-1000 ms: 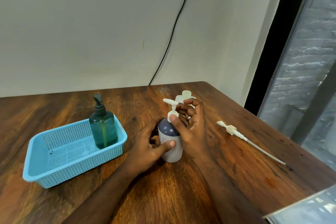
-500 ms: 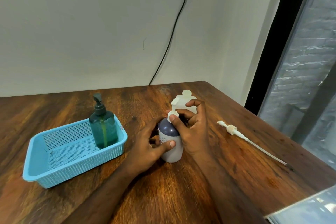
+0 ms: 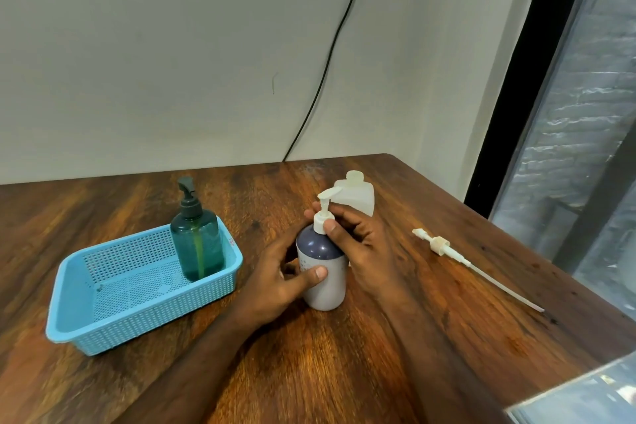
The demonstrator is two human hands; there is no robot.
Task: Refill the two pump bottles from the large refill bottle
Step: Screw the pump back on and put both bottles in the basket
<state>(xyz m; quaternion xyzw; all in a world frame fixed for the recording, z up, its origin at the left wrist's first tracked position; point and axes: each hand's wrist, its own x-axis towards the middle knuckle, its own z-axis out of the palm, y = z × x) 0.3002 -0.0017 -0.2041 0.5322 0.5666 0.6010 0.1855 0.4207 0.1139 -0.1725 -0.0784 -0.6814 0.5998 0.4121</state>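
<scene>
I note the desk (image 3: pixel 309 372) bearing a blue basket (image 3: pixel 86 337) with the green pump bottle (image 3: pixel 198 248) upright inside; the uncapped refill bottle (image 3: pixel 358 198) behind the hands; the grey pump bottle (image 3: pixel 323 282) at centre, my left hand (image 3: pixel 275 282) wrapped round its body, my right hand (image 3: pixel 358 244) pinching its pump collar (image 3: pixel 322 222); a loose pump (image 3: pixel 447 251) lies to the right. Risk, in my judgement: a cross-threaded collar would leak; a slack left grip would let the bottle tip.

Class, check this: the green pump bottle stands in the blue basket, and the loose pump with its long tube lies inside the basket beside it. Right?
Not quite. In the head view the loose pump lies on the table, right of the hands. The green pump bottle does stand in the blue basket.
</scene>
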